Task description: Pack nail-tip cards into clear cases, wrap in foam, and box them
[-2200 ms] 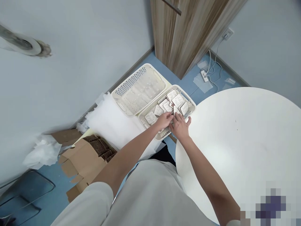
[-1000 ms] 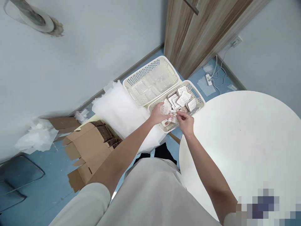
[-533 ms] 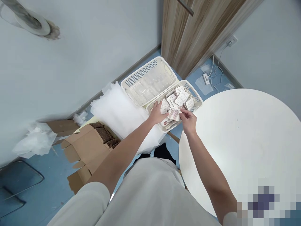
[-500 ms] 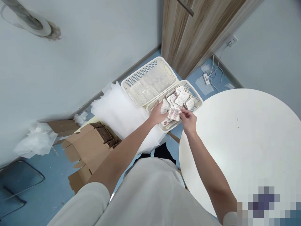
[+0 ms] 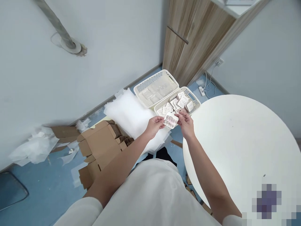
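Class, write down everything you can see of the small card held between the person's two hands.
The card is pale and roughly rectangular, with rounded corners. Shiny pinkish oval pieces sit on it in two rows, facing the camera; what they are is too small to tell. It looks stiff and flat and lies slightly aslant. The left hand pinches its left end, the right hand its right end. In the view it overlaps the near side of a white perforated basket.

glossy plastic-fronted card [image 5: 171,121], matt cardboard [image 5: 101,139], perforated plastic baskets [image 5: 142,99]; wood-grain cabinet [image 5: 182,58]
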`<state>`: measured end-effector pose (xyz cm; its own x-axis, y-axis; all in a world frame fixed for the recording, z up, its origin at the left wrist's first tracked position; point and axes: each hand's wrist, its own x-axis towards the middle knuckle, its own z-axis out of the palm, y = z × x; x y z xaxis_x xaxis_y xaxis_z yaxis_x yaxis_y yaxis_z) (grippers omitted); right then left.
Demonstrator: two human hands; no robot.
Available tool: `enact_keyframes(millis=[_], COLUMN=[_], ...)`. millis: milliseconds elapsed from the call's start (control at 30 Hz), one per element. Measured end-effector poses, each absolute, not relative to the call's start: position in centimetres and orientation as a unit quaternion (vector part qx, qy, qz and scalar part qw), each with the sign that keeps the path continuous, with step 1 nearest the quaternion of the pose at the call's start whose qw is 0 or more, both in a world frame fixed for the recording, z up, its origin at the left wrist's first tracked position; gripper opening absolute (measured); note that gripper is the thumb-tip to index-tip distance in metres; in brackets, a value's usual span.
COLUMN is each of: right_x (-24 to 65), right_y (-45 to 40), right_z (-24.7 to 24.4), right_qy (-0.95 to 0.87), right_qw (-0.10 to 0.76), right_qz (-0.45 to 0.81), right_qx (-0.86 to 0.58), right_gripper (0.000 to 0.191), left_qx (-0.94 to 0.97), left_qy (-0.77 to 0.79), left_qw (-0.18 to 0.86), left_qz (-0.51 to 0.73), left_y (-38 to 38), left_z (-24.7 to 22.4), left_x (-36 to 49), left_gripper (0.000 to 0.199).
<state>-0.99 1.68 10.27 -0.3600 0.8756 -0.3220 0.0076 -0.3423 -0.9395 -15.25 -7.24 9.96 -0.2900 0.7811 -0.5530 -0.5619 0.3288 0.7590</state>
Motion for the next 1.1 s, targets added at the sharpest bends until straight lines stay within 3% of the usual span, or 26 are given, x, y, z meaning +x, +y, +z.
enact_keyframes(millis=[200, 333, 600, 700, 933, 1100], right_x=[2.1, 5.0, 12.6, 15.4, 23.2, 28.8], right_y=[-5.1, -9.6, -15.4, -16.8, -19.6, -20.3], right_z=[12.1, 13.0, 14.2, 14.3, 14.4, 13.3], right_qy=[-0.480, -0.499, -0.496, -0.484, -0.403, -0.377], right_qw=[0.330, 0.355, 0.392, 0.414, 0.481, 0.499], right_qz=[0.660, 0.631, 0.578, 0.556, 0.531, 0.529], right_qx=[-0.474, -0.476, -0.516, -0.534, -0.569, -0.575], right_gripper=[0.034, 0.048, 0.061, 0.062, 0.061, 0.066], left_qx=[0.095, 0.110, 0.236, 0.327, 0.571, 0.655], left_qy=[0.533, 0.507, 0.488, 0.490, 0.414, 0.393], left_qw=[0.599, 0.635, 0.710, 0.695, 0.644, 0.595], left_qz=[0.590, 0.573, 0.449, 0.412, 0.298, 0.251], left_y=[-11.6, -13.6, -15.8, -16.0, -15.0, -13.9], left_z=[10.8, 11.1, 12.7, 13.0, 14.3, 14.8], left_x=[-12.9, -10.1, -3.9, -1.6, 5.0, 10.4], left_gripper=[0.025, 0.024, 0.021, 0.024, 0.059, 0.053])
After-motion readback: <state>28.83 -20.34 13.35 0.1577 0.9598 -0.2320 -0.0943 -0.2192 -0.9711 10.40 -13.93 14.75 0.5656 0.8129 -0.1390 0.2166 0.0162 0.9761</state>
